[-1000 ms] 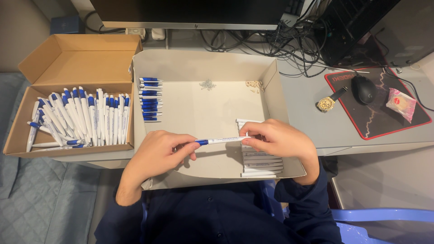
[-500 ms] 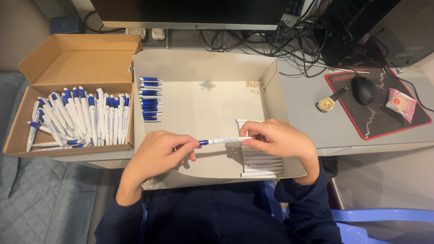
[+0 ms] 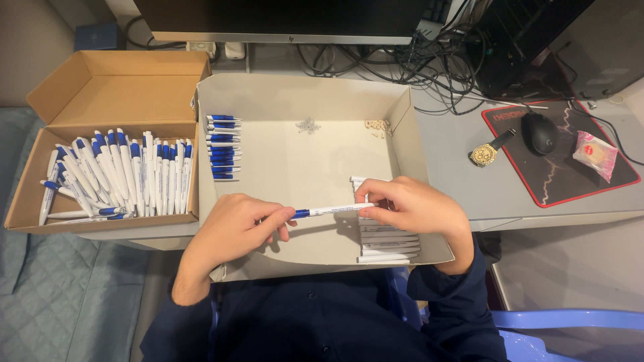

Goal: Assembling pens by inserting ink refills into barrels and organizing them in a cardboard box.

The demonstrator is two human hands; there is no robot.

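A white pen with a blue end (image 3: 332, 210) lies level between both hands over a shallow white cardboard box (image 3: 302, 94). My left hand (image 3: 231, 231) pinches the blue end; my right hand (image 3: 412, 204) grips the white barrel end. Under my right hand lies a row of white barrels (image 3: 386, 245) in the box's near right corner. A stack of blue-and-white pen parts (image 3: 223, 147) sits along the box's left wall. Tiny springs (image 3: 308, 125) and small pale bits (image 3: 379, 125) lie at the box's far side.
A brown carton (image 3: 100, 87) on the left holds several finished blue-and-white pens (image 3: 114, 174). On the grey desk to the right are a wristwatch (image 3: 486, 153), a black mouse (image 3: 539, 132) on a red-edged mat, and a wrapped snack (image 3: 594, 154). A monitor and cables stand behind.
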